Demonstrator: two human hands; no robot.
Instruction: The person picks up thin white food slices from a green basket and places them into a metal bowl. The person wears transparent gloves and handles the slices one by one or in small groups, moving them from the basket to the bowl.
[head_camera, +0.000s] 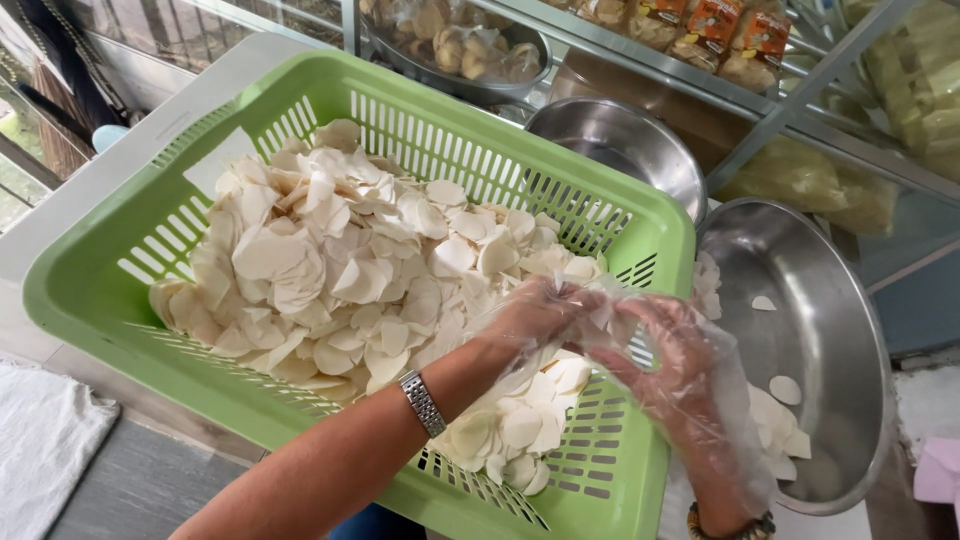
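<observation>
A green slotted plastic basket holds a big heap of thin pale round slices. My left hand, in a loose clear plastic glove and with a metal watch on the wrist, reaches into the basket's right side and grips a few slices. My right hand, also in a clear glove, hovers over the basket's right rim, its fingers curled towards the left hand and touching the same bunch of slices. To the right a wide steel bowl contains a small pile of slices at its near side.
A second steel bowl stands behind the basket. A glass shelf unit behind holds a steel pan of bagged snacks and more packets. A white cloth lies at the lower left and a pink object at the far right.
</observation>
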